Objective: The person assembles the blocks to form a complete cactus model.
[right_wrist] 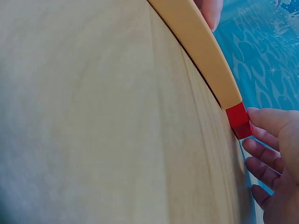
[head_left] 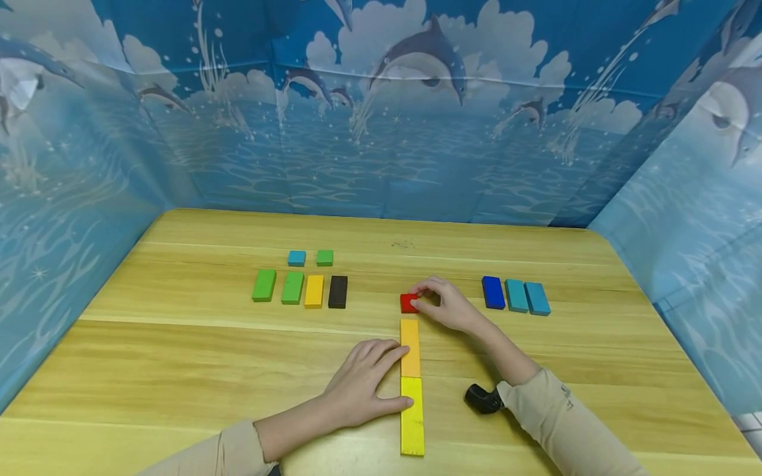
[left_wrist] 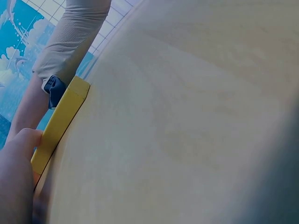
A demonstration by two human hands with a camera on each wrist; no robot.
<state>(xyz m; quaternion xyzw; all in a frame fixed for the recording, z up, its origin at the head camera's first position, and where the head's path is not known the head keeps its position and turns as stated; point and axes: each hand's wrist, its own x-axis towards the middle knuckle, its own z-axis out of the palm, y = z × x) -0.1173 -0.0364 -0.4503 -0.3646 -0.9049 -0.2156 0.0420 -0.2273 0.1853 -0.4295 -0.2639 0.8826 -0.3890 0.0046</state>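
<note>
Pinching the small red block [head_left: 407, 303] between the thumb and index finger of the right hand [head_left: 443, 309], nearly closed at the tips, with the other fingers loosely bent and holding nothing. Spreading the left hand [head_left: 366, 387] with thumb and fingers extended and wide apart, grasping nothing: touching the orange block [head_left: 411, 362] with the index fingertip and the long yellow strip [head_left: 413, 423] with the thumb tip.

Holding the red block low at the wooden table [head_left: 196, 370], just past the far end of the orange block and roughly in line with it, showing a narrow gap between in the head view. Cannot tell whether resting fully on the wood. Shows the orange block meeting the yellow strip end to end.

Wears beige sleeves [head_left: 571, 423], with a black device [head_left: 483, 399] at the right cuff. Has, farther right, a dark blue block [head_left: 493, 293] beside two teal blocks [head_left: 527, 297]. Has, well to the left, a black block [head_left: 337, 292], an amber block [head_left: 314, 291] and two green blocks [head_left: 292, 288] in a row, with a small blue block [head_left: 296, 258] and a small green block [head_left: 325, 258] behind. Ends at a dolphin-printed backdrop [head_left: 393, 178].
</note>
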